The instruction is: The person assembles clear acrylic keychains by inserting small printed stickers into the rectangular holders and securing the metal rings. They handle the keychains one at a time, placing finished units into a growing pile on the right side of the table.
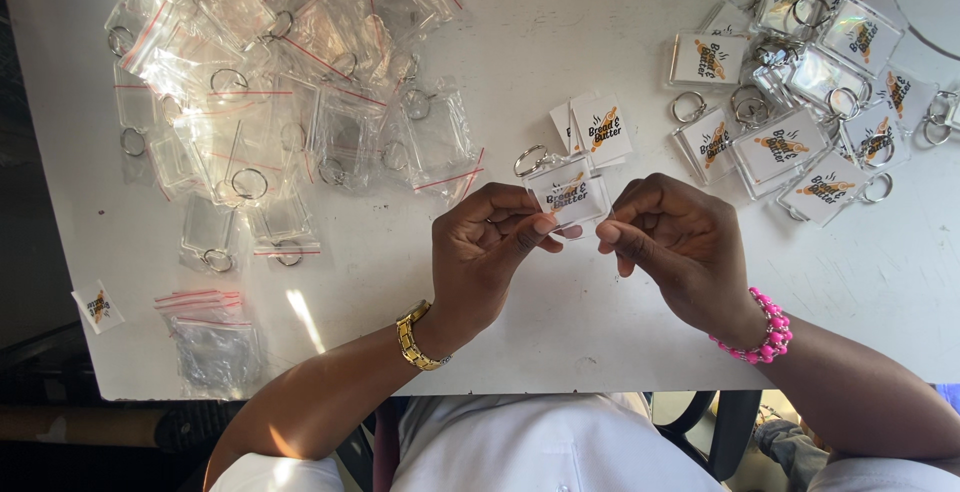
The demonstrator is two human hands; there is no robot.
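Clear keychain point(570, 190) with a printed card inside, held above the counter point(520, 42) centre. Left hand point(490, 252) fingers pinch its near left edge; right hand point(680, 242) fingers pinch its right edge. Loose cards point(598, 128) lie just beyond. Bagged keychains point(270, 92) far left, finished keychains point(800, 102) far right; bare counter between.

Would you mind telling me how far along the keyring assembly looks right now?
Done: a pile of finished keyrings with printed inserts lies at the table's upper right. In hand: the left hand and right hand hold one clear keyring with an insert between them, above a few loose paper inserts. Left: a large heap of bagged empty keyrings at upper left.
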